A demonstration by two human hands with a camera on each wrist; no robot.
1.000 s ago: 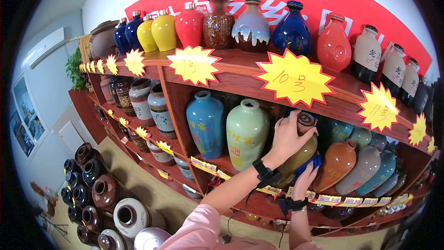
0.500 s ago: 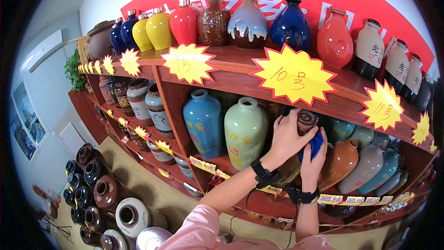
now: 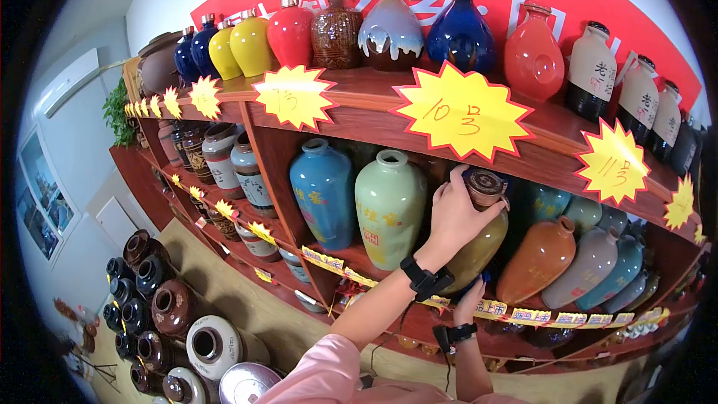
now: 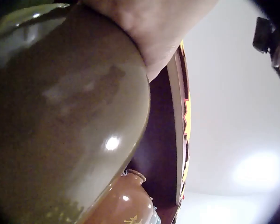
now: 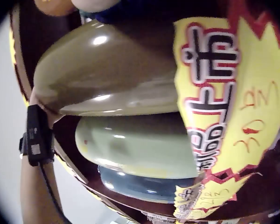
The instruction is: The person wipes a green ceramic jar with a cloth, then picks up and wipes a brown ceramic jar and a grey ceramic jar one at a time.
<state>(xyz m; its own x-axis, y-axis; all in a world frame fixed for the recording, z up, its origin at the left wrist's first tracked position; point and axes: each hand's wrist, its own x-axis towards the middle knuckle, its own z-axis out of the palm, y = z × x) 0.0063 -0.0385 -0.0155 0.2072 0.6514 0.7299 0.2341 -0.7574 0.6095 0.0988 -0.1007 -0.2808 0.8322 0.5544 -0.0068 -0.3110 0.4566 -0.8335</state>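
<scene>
A glossy olive-brown jar (image 3: 486, 247) with a round dark brown carved cap (image 3: 488, 182) stands tilted in the middle shelf bay; its belly fills much of the left wrist view. My left hand (image 3: 462, 213) grips it at the neck, thumb and fingers spread round just below the cap. Low at the jar's right side, my right hand (image 3: 468, 304) holds a blue cloth (image 3: 485, 277) against the lower body. Most of the cloth is hidden in the head view; a dark blue fold of cloth (image 5: 140, 10) shows beyond the jar in the right wrist view.
A pale green jar (image 3: 390, 213) and a blue jar (image 3: 321, 194) stand left of it, an orange-brown jar (image 3: 537, 262) right. The shelf board above carries bottles and yellow star tags (image 3: 464, 112). Paper labels (image 3: 535, 316) line the lower edge. Dark jars (image 3: 172, 303) crowd the floor.
My right hand with the blue cloth rose to the jar's neck, then dropped to its lower body. The left hand has kept its grip at the neck. The view has shifted slightly.
</scene>
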